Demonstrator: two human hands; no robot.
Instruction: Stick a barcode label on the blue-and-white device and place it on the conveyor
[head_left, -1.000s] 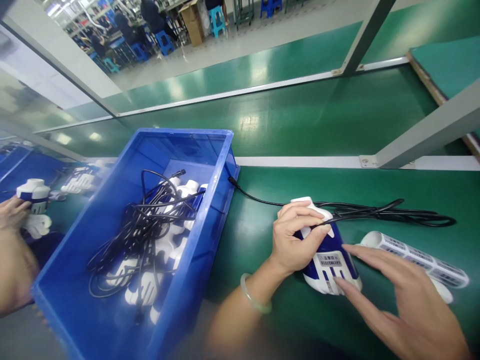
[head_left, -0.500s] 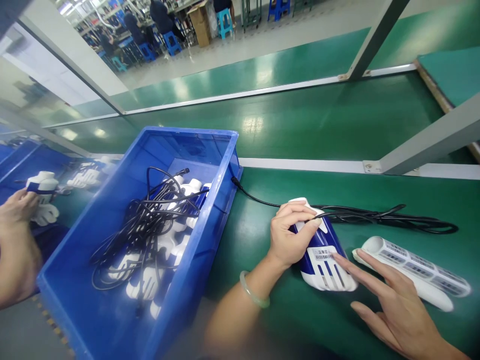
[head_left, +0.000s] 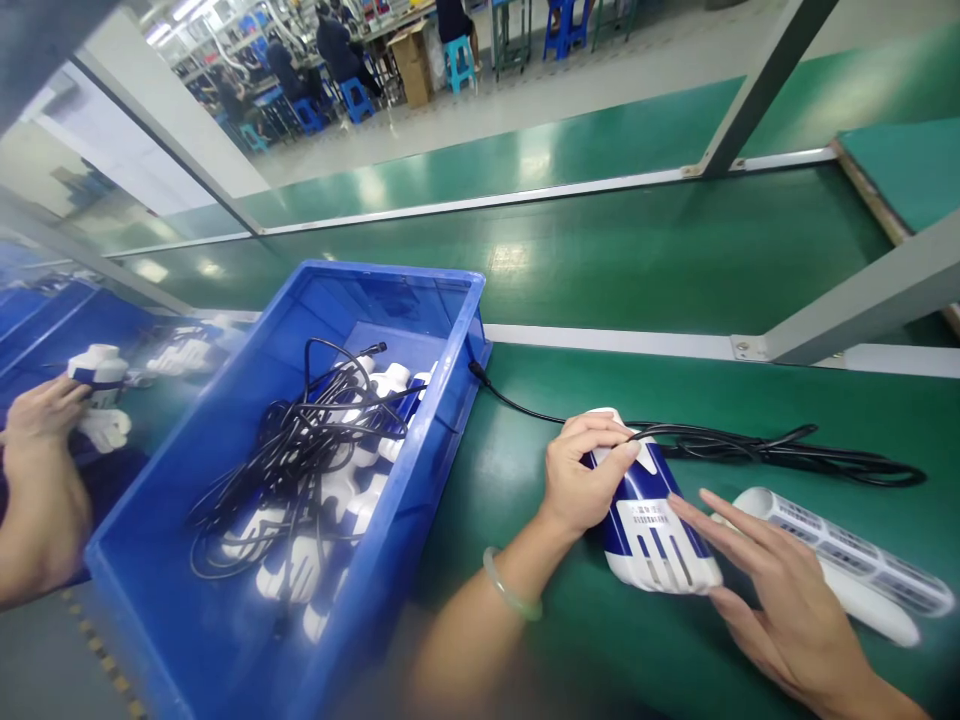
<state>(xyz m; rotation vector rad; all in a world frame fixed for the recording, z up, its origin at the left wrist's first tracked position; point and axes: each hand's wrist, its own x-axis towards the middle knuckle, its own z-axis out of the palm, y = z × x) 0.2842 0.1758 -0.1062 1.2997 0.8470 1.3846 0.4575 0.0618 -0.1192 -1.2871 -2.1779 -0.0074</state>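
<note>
Since a second ago, the right hand (head_left: pixel 787 610) is sliding back along the blue-and-white device (head_left: pixel 652 520), its open fingers now resting flat on the slotted white end. The left hand (head_left: pixel 585 475) is clamping the device's far end against the green bench (head_left: pixel 562 620), fingers curled over the black cord (head_left: pixel 750 445). Judging by this, a label is probably being pressed down, though print is blurring. Next calls for steady pressure. Room is lying open toward the near edge; the blue bin (head_left: pixel 420 500) is crowding the left, a white grille piece (head_left: pixel 847 555) the right.
</note>
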